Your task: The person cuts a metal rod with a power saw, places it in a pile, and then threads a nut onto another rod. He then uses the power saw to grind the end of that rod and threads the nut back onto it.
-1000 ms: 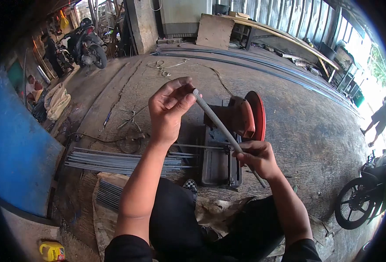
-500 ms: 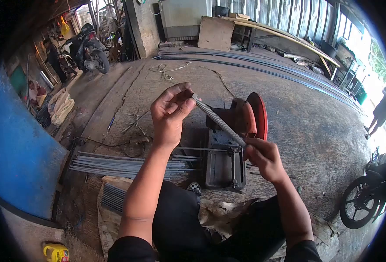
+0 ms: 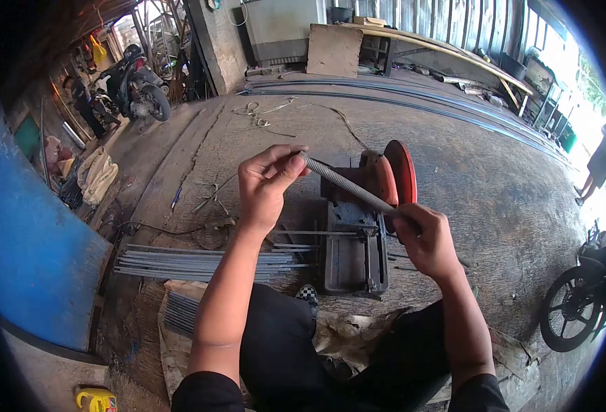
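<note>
A long grey threaded rod (image 3: 347,184) slants down to the right between my two hands, in front of a cut-off machine (image 3: 354,237) with a red guard. My left hand (image 3: 270,180) pinches its upper end between thumb and fingertips. Around the lower end, the fingers of my right hand (image 3: 426,242) are closed. Part of the rod's lower end is hidden by those fingers. Below and to the left of my hands, a bundle of grey rods (image 3: 193,264) lies on the floor.
More short rods (image 3: 181,312) lie on cloth near my legs. A blue panel (image 3: 39,240) stands at the left, a motorbike wheel (image 3: 570,307) at the right. Long bars (image 3: 385,93) stretch across the back. People (image 3: 601,161) (image 3: 83,103) are at the right edge and far left.
The rod lies at a slightly flatter slant. My right hand has moved a little up and to the right, while my left hand still pinches the upper end.
</note>
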{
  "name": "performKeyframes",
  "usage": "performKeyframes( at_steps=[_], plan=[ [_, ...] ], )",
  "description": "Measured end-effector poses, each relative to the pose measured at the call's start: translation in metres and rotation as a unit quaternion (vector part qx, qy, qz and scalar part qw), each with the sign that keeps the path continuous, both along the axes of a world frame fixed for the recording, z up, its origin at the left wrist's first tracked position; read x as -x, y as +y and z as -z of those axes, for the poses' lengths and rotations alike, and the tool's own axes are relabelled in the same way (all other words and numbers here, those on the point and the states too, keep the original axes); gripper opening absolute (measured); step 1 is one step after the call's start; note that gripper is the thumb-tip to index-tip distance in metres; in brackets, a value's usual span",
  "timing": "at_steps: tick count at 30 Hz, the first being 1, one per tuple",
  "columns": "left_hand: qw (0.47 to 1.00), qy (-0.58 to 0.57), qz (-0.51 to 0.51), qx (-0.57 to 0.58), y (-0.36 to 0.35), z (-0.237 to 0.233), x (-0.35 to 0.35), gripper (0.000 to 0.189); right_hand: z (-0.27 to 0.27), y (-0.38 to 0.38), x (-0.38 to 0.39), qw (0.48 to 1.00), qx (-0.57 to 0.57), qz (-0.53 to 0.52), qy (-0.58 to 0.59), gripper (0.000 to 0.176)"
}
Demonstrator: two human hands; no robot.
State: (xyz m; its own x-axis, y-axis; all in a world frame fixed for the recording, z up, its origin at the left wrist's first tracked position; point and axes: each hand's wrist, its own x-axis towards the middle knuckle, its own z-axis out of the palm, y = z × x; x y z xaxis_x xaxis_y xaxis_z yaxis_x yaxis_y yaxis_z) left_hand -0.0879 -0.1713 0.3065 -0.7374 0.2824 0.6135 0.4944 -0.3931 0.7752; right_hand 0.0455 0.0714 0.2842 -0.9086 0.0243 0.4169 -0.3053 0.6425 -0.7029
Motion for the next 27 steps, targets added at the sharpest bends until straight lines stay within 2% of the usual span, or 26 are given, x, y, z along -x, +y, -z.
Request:
performKeyframes(
  at_steps=[2, 6, 8, 9, 12, 16, 18, 19, 20, 22, 23, 24, 26, 27],
  plan=[
    [1.000, -0.008, -0.012, 0.011, -0.001, 0.002, 0.002, 0.022, 0.005, -0.002, 0.002, 0.996, 0.008, 0.005, 0.087, 0.020],
    [0.998, -0.066, 0.008, 0.013, -0.012, 0.001, 0.009, 0.022, 0.004, -0.007, 0.001, 0.988, -0.003, 0.039, 0.146, 0.019],
    [0.991, -0.128, 0.024, -0.030, -0.014, -0.004, 0.008, 0.024, 0.004, -0.003, 0.004, 0.976, -0.010, 0.065, 0.207, 0.021],
    [0.984, -0.153, 0.064, -0.069, -0.015, -0.002, 0.009, 0.025, 0.003, 0.000, 0.004, 0.974, -0.030, 0.056, 0.218, 0.021],
    [0.972, -0.190, 0.076, -0.117, -0.009, -0.005, 0.009, 0.024, 0.002, -0.001, 0.003, 0.975, -0.066, 0.049, 0.206, 0.019],
    [0.961, -0.214, 0.071, -0.158, -0.006, -0.007, 0.008, 0.025, 0.003, -0.010, 0.002, 0.983, -0.049, 0.044, 0.172, 0.017],
    [0.968, -0.172, 0.101, -0.151, -0.019, 0.001, 0.022, 0.027, 0.007, -0.017, 0.005, 0.989, -0.021, 0.024, 0.145, 0.016],
    [0.962, -0.193, 0.108, -0.162, -0.028, 0.003, 0.025, 0.022, 0.009, -0.024, 0.008, 0.990, -0.023, 0.010, 0.136, 0.016],
    [0.960, -0.200, 0.091, -0.174, -0.035, 0.009, 0.023, 0.022, 0.011, -0.034, 0.015, 0.992, -0.008, -0.016, 0.122, 0.017],
    [0.966, -0.251, -0.037, -0.054, -0.045, 0.021, 0.015, 0.016, 0.017, -0.060, 0.038, 0.992, 0.026, -0.056, 0.109, 0.015],
    [0.950, -0.308, -0.038, -0.038, -0.052, 0.036, 0.013, 0.013, 0.019, -0.077, 0.052, 0.994, 0.036, -0.063, 0.081, 0.015],
    [0.943, -0.330, -0.029, -0.041, -0.060, 0.057, 0.015, 0.018, 0.020, -0.096, 0.066, 0.995, 0.048, -0.068, 0.054, 0.015],
    [0.926, -0.371, -0.070, 0.005, -0.077, 0.085, 0.013, 0.021, 0.026, -0.139, 0.094, 0.992, 0.065, -0.101, 0.027, 0.016],
    [0.937, -0.319, -0.141, 0.022, -0.084, 0.094, 0.007, 0.021, 0.021, -0.161, 0.102, 0.992, 0.041, -0.111, -0.031, 0.015]
  ],
)
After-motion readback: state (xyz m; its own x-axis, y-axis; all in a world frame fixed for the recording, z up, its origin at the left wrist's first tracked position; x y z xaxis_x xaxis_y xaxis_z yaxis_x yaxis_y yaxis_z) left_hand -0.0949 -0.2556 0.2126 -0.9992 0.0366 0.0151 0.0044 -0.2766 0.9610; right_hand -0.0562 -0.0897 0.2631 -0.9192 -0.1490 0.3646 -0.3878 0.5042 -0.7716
